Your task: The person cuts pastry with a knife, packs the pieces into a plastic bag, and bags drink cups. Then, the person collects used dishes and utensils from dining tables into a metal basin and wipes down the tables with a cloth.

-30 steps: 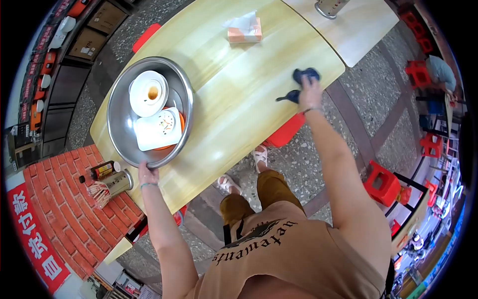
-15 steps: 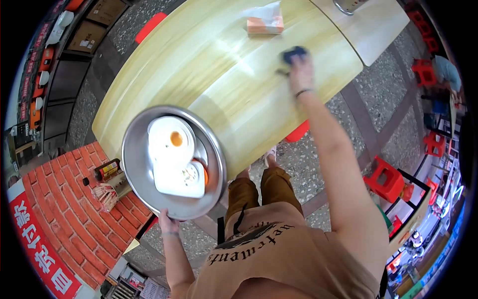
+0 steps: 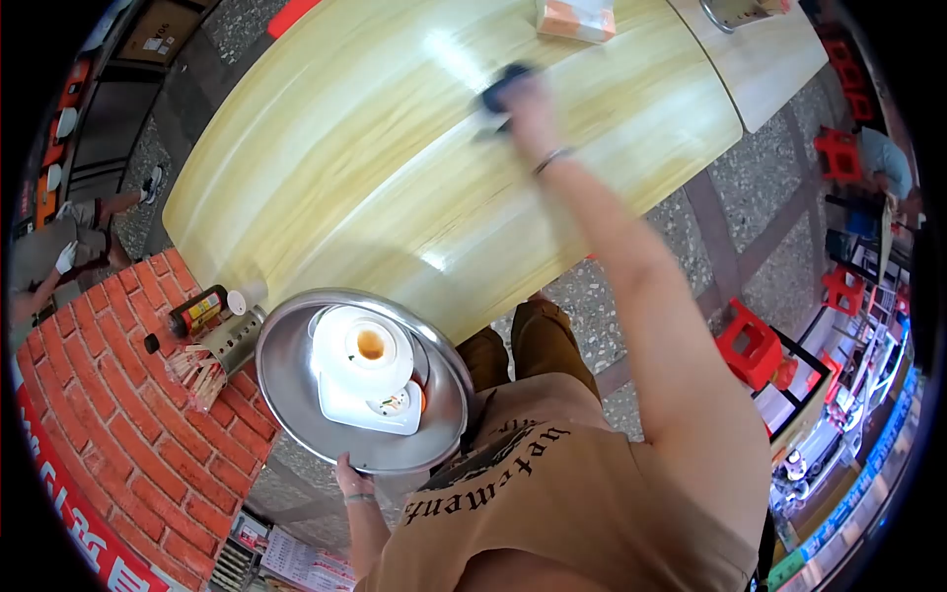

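Note:
My left hand (image 3: 350, 478) grips the lower rim of a large round metal basin (image 3: 296, 426). Stacked white bowls (image 3: 340, 360) with a little brown liquid in the top one sit inside it, beside a white tray-like dish (image 3: 380, 418) with food scraps. My right hand (image 3: 528, 104), blurred by motion, is closed on a dark cloth (image 3: 506, 87) pressed to the pale wooden table (image 3: 375, 168). The basin's upper edge overlaps the near left edge of the table.
A tissue box (image 3: 575, 20) lies at the far edge. Left of the basin, a dark bottle (image 3: 198, 311), a cup (image 3: 247, 296) and a metal chopstick holder (image 3: 235, 340) stand by a brick-patterned surface (image 3: 118, 395). A red stool (image 3: 750, 345) is at right. People are at far left and far right.
My right hand has moved left across the table with the cloth. The basin sits lower and slightly further right in view, still held by my left hand. A person has appeared at far left.

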### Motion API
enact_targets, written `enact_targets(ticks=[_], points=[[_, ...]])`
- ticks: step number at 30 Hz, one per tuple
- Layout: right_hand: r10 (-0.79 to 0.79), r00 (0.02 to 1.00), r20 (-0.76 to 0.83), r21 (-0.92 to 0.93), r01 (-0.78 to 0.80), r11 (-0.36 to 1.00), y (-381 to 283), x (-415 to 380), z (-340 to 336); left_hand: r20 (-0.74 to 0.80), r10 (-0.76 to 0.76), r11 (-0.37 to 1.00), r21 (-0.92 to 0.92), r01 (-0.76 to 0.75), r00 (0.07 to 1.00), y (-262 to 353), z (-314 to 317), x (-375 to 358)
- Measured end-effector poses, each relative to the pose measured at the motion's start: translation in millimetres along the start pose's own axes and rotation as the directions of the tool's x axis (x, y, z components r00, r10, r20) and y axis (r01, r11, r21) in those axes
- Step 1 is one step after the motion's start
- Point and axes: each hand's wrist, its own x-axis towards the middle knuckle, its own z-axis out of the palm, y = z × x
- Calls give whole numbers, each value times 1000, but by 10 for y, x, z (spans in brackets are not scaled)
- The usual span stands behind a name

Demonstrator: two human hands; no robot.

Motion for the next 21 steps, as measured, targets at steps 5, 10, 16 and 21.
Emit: enact_targets(ticks=[5,10,16,21], points=[[162,987,-12,-308,-158,938,-187,322,-70,-38,-11,995,98,15,999,50,174,-138],[-206,665,718,-12,308,951,-879,-1466,1337,129,-96,994,68,88,987,68,-21,47],[-515,730,449,-80,606,791,-368,-1574,49,180,-53,977,211,14,982,35,249,-121],[-196,970,145,-590,244,770,458,-1079,-2034,182,-27,978,210,-12,983,-261,826,-330]])
